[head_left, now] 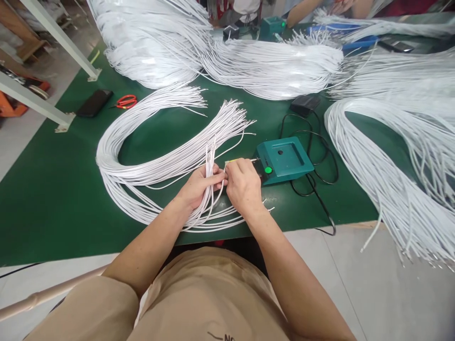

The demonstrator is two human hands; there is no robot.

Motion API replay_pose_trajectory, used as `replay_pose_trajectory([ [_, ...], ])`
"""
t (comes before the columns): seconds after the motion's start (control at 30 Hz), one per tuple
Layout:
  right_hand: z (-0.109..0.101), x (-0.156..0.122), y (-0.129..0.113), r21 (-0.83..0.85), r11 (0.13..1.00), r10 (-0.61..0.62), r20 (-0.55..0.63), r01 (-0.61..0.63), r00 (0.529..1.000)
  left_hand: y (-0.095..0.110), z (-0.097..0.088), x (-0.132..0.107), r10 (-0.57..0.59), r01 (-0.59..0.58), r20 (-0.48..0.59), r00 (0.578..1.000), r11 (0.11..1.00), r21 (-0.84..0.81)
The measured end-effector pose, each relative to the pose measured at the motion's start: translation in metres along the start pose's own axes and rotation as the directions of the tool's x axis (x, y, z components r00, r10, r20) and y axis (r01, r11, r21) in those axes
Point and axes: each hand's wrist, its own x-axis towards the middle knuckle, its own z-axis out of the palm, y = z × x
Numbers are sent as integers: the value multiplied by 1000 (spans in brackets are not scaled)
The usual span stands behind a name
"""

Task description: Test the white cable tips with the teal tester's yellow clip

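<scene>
A looped bundle of thin white cables (142,161) lies on the green table (53,189) in front of me. My left hand (199,185) is closed round a handful of these cables, with several cable ends sticking up from it. My right hand (242,183) is closed in a pinch on one cable end with a yellowish tip, held just left of a small teal box (284,158) with a green button. The two hands touch at the fingertips.
Big heaps of white cables (270,66) cover the far side and the right edge (401,189). A black cord (313,180) loops from the teal box to a black adapter (304,104). Red scissors (126,101) and a phone (94,103) lie at left. Another person's arm (313,12) shows at top.
</scene>
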Motion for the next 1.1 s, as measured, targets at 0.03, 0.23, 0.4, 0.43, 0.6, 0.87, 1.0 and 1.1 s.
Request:
replay_pose_trajectory([
  [0.03, -1, 0, 2, -58, 997, -57, 32, 59, 998, -1, 0, 1, -6, 6, 5, 1000, 1000, -14],
  [0.23, -17, 17, 27, -115, 985, -112, 130, 127, 985, -4, 1, 6, 76, -64, -111, 991, 992, 107],
  [0.4, -24, 33, 53, -228, 953, -129, 298, 202, 946, -5, 3, 10, 114, -72, -173, 978, 970, 232],
  [0.43, -24, 34, 56, -228, 949, -139, 325, 220, 936, -5, 3, 10, 119, -72, -178, 977, 965, 252],
  [0.6, -20, 36, 60, -162, 958, -178, 318, 238, 931, -7, 3, 14, 139, -73, -180, 974, 940, 332],
  [0.87, -26, 42, 43, 144, 989, -83, 299, 42, 951, -2, -1, 13, 157, -136, -60, 986, 957, 255],
  [1.0, -27, 45, 31, 411, 901, -35, 391, -141, 920, -1, -3, 10, 162, -157, -3, 987, 962, 225],
  [1.1, -25, 44, 28, 497, 835, 13, 408, -234, 913, -1, -3, 9, 175, -168, -11, 984, 957, 235],
])
